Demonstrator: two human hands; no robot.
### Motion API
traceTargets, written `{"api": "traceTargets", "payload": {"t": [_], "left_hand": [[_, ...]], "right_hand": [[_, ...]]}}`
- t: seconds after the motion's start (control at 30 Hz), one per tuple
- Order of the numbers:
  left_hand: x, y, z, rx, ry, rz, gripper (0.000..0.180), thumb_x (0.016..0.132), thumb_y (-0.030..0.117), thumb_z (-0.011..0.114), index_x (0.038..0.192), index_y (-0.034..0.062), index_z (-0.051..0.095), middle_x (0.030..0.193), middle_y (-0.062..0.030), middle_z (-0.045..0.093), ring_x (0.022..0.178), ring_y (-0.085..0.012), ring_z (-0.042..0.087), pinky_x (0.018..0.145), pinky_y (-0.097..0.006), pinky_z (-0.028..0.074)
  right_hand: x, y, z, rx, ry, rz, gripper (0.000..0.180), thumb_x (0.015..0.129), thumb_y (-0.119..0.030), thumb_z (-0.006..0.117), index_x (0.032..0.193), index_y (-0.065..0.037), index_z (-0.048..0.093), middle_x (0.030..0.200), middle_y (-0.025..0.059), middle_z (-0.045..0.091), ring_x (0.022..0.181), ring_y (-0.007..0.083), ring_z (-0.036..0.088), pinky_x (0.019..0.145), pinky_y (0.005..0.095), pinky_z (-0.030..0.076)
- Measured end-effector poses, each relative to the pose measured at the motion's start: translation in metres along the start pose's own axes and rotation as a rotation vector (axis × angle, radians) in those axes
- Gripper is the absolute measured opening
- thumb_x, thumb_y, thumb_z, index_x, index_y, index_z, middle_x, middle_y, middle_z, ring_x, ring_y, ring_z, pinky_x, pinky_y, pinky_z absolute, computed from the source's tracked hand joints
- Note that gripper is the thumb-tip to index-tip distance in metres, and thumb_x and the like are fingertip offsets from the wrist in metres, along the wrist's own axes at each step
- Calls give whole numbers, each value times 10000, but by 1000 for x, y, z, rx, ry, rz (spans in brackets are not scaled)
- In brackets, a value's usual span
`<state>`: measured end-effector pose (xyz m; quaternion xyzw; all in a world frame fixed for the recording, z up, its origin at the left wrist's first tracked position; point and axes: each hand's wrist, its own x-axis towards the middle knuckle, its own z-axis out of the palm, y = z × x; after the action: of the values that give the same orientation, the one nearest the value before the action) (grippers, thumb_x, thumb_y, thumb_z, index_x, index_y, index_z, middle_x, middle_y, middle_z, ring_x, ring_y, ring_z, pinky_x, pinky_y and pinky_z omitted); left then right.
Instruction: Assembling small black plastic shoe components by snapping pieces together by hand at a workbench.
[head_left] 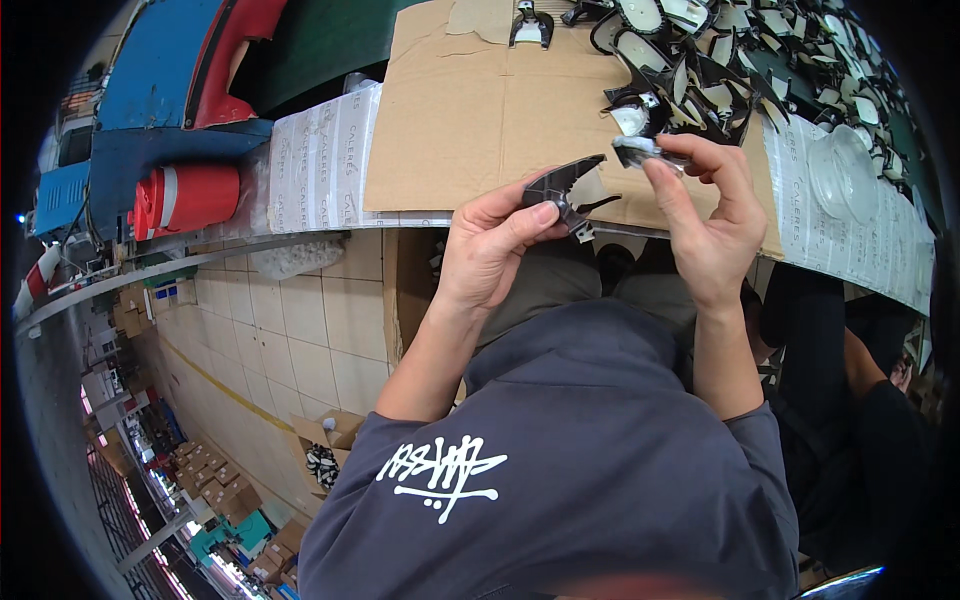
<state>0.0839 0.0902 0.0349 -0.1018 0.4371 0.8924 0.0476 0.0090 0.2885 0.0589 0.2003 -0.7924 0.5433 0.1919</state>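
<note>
from where i watch, nearest to me, the left hand (490, 240) grips a black shoe upper (550, 190) between thumb and fingers, raised over the near edge of the cardboard sheet (470, 125), its pointed end aimed to the right. the right hand (715, 225) pinches a small glossy piece (637, 153) by thumb and forefinger, over the right part of the cardboard sheet. the two pieces sit close together; i can't tell whether they touch, nor quite what the glossy one is.

i judge the step in hand to be working on one upper with both hands. to me, the next move calls for a steady left hold and a light right pinch, with the upper's thin tip kept from bending.

for moving, i'd count on the left half of the cardboard sheet; its near edge drops off toward the lap. right of the cardboard sheet, a clear plastic bowl (842, 175) sits on the wrapped desk (320, 150), and left of it stands a red jug (200, 200). at its far right, a heap of shoe uppers (715, 90) overlaps it and crowds the right hand's side. one loose upper (531, 27) lies on its far edge.
</note>
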Motion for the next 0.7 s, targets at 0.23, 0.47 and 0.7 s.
{"api": "traceTargets", "payload": {"t": [0.23,0.47,0.7], "left_hand": [[2,-5,7,-126,68,-30,361,901,47,627,1257,-3,591,1103,-99,678,950,-158,667,835,-307,574],[3,-5,4,-191,94,-38,364,917,76,616,1274,13,579,1095,-85,682,950,-156,671,822,-309,576],[2,-3,-6,-191,37,-12,381,966,156,534,1304,-19,510,1130,-160,665,1002,-259,679,833,-358,592]], "right_hand": [[-16,-17,7,166,-70,9,229,718,-30,783,927,-30,690,863,55,662,761,166,554,674,273,456],[-17,-12,13,16,-48,-104,238,696,-14,784,912,-35,687,859,42,682,744,183,553,655,279,454],[-11,6,2,-24,36,6,203,741,-33,769,930,-30,694,824,35,650,761,151,530,652,273,438]]}}
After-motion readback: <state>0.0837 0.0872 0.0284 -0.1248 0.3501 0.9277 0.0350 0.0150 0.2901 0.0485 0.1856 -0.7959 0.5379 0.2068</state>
